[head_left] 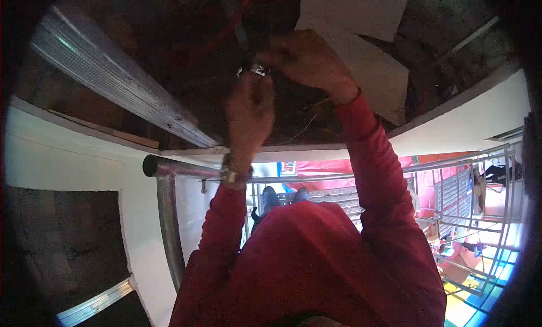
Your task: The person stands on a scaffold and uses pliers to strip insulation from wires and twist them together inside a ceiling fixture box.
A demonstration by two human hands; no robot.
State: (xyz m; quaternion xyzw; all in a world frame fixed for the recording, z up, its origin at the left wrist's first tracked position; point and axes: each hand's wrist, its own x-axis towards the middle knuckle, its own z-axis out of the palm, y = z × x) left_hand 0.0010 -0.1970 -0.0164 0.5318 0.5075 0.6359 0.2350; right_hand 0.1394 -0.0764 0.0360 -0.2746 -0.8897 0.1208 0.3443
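My left hand reaches up into a dark ceiling opening, its fingers closed on a small shiny metal fitting. Just right of it and slightly higher, my right hand has curled fingers close to the fitting; whatever they grip is hidden in shadow. A red cable and a pale teal strip lie beyond the hands. A thin wire hangs below the right hand. Light board pieces are at the right of the cavity.
A perforated metal channel crosses the cavity at left, above the white opening edge. A dark pipe stands at lower left beside a square wall opening. Below are my feet, a perforated scaffold deck and metal railings.
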